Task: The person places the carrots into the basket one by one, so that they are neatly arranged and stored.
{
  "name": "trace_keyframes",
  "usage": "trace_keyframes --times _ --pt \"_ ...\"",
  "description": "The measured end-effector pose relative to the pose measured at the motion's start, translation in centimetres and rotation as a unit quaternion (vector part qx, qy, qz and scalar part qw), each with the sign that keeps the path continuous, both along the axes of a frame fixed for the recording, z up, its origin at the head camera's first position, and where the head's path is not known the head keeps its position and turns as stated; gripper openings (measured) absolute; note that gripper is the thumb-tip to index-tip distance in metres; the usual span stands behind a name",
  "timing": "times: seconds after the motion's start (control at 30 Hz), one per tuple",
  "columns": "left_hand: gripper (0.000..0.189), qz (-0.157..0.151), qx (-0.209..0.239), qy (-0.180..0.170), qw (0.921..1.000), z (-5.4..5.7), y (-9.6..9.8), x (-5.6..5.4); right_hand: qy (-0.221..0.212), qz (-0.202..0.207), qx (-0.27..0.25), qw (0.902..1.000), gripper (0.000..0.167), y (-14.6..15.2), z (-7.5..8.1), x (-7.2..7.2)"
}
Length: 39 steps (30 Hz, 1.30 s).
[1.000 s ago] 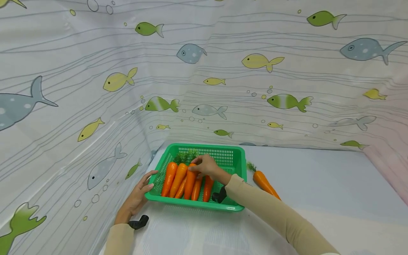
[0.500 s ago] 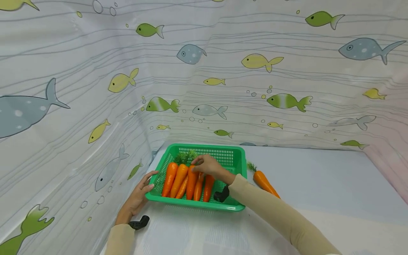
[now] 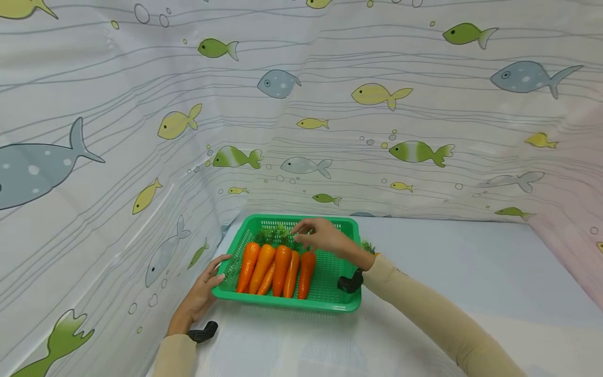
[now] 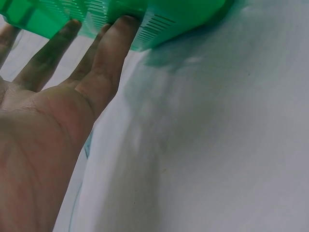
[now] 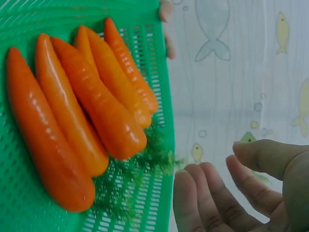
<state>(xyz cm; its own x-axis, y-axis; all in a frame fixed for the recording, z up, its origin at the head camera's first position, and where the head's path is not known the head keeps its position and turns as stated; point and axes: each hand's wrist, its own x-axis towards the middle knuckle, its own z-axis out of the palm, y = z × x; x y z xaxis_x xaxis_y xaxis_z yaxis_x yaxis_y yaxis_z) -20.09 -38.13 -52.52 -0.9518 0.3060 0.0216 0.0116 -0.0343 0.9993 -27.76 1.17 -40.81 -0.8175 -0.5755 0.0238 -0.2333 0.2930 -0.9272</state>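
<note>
A green plastic basket [image 3: 287, 300] holds several orange carrots [image 3: 281, 264], lying side by side in its left and middle part, their leafy green tops [image 5: 154, 150] toward the back wall. My right hand [image 3: 325, 238] hovers over the basket's back part with fingers loosely bent and nothing between them; the right wrist view shows the thumb apart from the fingers. The rightmost carrot [image 3: 306, 275] lies below that hand. At the basket's left end, my left hand [image 3: 200, 293] rests its fairly straight fingertips [image 4: 126, 21] against the outer side.
Beside the basket's right end lies another carrot, mostly hidden by my right sleeve [image 3: 424, 309]; its green leaves [image 3: 368, 246] show. A fish-print sheet [image 3: 174, 173] rises close on the left and behind the white table [image 3: 452, 256].
My right hand has come away from the carrots, rising back and to the right. Its forearm now covers most of the carrot outside the basket. The left hand stays at the basket's left end.
</note>
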Motion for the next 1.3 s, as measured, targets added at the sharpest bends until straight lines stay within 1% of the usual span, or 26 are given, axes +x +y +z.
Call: trace_keyframes --times 0.2,0.3,0.43,0.53,0.63,0.7,0.8,0.93,1.07,1.17,1.3 --pt "0.054 0.002 -0.002 -0.005 1.0 0.2 0.4 0.0 0.035 -0.028 0.001 0.999 0.026 3.7 0.4 0.2" --pt "0.054 0.005 -0.007 -0.007 0.9999 0.3 0.6 -0.1 0.046 -0.052 0.0 0.9976 0.024 6.4 -0.1 0.2" --pt "0.055 0.008 -0.009 -0.013 0.9998 0.3 0.6 -0.2 0.05 -0.093 0.007 0.9944 0.026 9.9 -1.0 0.8" --pt "0.055 0.006 -0.01 -0.014 0.9998 0.2 0.6 -0.2 0.045 -0.118 0.01 0.9919 0.032 12.2 -1.9 1.3" --pt "0.055 0.005 -0.013 -0.01 0.9999 0.0 0.5 0.0 0.03 -0.14 0.016 0.9895 0.036 14.3 -3.2 1.6" --pt "0.055 0.002 -0.015 -0.006 0.9999 -0.1 0.4 0.2 0.021 -0.151 0.021 0.9881 0.036 15.5 -4.1 1.8" --pt "0.055 0.003 -0.015 -0.005 0.9999 -0.3 0.4 0.4 0.023 -0.163 0.033 0.9858 0.034 17.1 -5.5 2.1" --pt "0.055 0.002 -0.008 -0.003 1.0 -0.6 0.3 0.5 0.042 -0.178 0.052 0.9817 0.036 18.8 -7.2 2.3" --pt "0.054 0.005 -0.011 -0.001 0.9999 -0.5 0.3 0.4 0.058 -0.196 0.073 0.9761 0.04 19.9 -8.7 2.3" --pt "0.053 0.008 -0.015 -0.002 0.9998 -0.2 0.3 0.4 0.059 -0.205 0.079 0.9738 0.043 20.2 -9.5 2.2" --pt "0.053 -0.004 -0.001 0.003 1.0 0.3 0.3 0.3 0.052 -0.195 0.089 0.9754 0.049 20.1 -10.1 1.9"
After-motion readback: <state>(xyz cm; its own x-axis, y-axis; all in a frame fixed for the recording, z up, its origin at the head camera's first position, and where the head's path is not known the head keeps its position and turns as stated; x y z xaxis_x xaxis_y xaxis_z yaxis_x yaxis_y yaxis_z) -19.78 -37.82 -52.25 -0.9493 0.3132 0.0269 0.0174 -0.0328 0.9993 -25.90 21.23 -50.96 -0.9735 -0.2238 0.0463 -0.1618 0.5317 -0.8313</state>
